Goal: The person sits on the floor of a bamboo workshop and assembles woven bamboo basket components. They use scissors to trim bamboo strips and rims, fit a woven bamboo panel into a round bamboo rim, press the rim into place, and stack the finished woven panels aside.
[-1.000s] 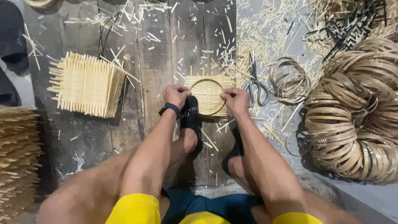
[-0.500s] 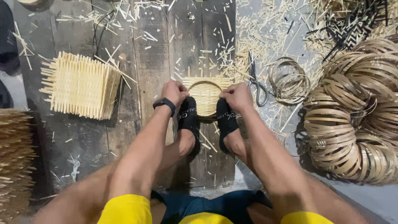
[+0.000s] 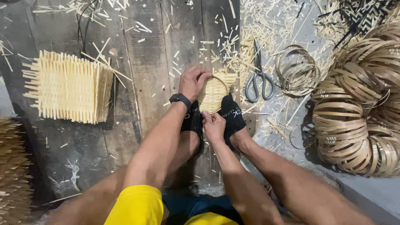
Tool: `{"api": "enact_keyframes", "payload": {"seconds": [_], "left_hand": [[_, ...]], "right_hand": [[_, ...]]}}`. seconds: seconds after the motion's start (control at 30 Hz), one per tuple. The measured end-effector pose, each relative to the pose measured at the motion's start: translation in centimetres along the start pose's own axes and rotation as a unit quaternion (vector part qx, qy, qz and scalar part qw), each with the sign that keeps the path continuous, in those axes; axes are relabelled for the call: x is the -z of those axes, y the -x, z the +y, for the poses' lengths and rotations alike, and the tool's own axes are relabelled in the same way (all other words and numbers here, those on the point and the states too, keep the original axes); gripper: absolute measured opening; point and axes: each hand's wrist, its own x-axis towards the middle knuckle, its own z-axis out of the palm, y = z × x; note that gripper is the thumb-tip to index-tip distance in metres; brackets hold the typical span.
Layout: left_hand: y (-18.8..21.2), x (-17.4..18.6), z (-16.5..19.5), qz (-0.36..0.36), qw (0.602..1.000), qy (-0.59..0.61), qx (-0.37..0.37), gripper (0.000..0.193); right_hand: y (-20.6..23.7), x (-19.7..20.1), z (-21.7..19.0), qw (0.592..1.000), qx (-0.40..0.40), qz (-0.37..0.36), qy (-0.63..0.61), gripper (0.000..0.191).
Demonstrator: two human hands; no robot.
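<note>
Rim-fitting step: your left hand (image 3: 192, 82) grips the small round pale woven bamboo disc (image 3: 213, 93), right hand (image 3: 213, 126) pinches its near edge; next, steady pressure.

Craft workshop, bamboo weaving, I'm on floor. Evidence: worn plank boards (image 3: 154, 62) w/ offcut splinters (image 3: 246, 25) everywhere, stacked woven mats (image 3: 68, 87), big heap of coiled bamboo rings (image 3: 362, 112), scissors (image 3: 258, 79) nearby, bundled strips (image 3: 12, 166) at left edge.
</note>
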Motion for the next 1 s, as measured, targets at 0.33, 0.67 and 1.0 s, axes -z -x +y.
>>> {"api": "enact_keyframes", "payload": {"seconds": [0.33,0.67,1.0], "left_hand": [[-0.8,-0.3,-0.6,0.007,0.994,0.031,0.105,0.022],[-1.4,-1.0,-5.1,-0.076,0.937,0.221,0.26,0.029],[6.0,-1.6,-3.3,0.322,0.884,0.237,0.24,0.038]], "right_hand": [[-3.9,5.3,-11.8,0.838,0.456,0.149,0.261,0.026],[-8.9,4.7,-13.4,0.997,0.068,0.003,0.028,0.025],[-5.6,-1.5,-19.5,0.915,0.187,-0.12,0.338,0.033]]}}
